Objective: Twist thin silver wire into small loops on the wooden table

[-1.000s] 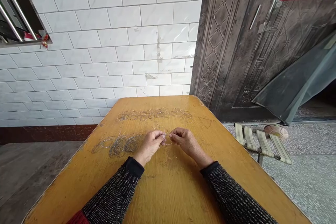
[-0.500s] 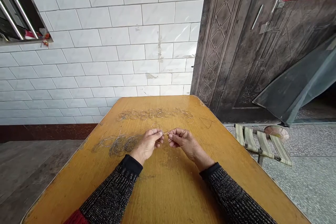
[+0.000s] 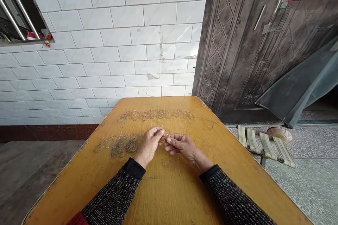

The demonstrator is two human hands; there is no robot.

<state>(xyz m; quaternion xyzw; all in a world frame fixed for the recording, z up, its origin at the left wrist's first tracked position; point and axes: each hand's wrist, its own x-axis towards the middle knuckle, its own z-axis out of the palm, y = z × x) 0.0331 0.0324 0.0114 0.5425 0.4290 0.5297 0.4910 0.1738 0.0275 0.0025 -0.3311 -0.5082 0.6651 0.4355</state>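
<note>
Left hand (image 3: 149, 143) and right hand (image 3: 179, 144) met fingertip to fingertip at bench (image 3: 169, 190) middle, pinching thin wire piece (image 3: 161, 130); wire shape hard to make out.

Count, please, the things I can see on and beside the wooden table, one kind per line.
Hands: 2, left hand and right hand, both pinching one thin wire piece
Wire piece in the hands: 1
Heap of loose wire rings: 1
Row of finished wire shapes: 1
Wooden table: 1
Folding stool: 1
Total: 7
</note>
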